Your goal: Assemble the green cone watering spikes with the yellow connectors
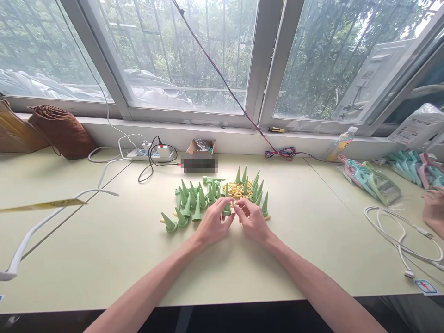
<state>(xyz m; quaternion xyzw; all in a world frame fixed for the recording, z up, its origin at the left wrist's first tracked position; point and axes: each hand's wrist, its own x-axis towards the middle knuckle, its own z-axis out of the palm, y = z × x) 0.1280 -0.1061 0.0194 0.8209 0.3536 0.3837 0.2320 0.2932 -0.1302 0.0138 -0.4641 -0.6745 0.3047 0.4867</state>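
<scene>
Grips a green cone (226, 209) in the left hand (213, 226), thumb and forefinger closed on its lower part, cone upright. Holds the right hand (254, 224) at the cone's right side, fingers curled, fingertips touching it or just short of it; cannot tell whether that hand clamps anything. Both hands low over the middle of the pale table (104, 249), forearms reaching in from the near edge. Just beyond the fingertips, a heap of small yellow pieces (237, 189), flanked left, far and right by a cluster of loose cones (194, 201), most upright, some tipped over. Farther off, against the sill, a small cardboard box (200, 147); left of it a power strip (152, 152) with black and white leads plugged in. At far left, a brown pouch (60, 132). Right of the box, a bundled red and blue wire (280, 152), then a plastic bottle (342, 143) leaning on the sill. At right, bagged pastel clips (371, 180), a looped white cable (402, 240) nearer, and another person's hand (435, 210) at the frame edge.
</scene>
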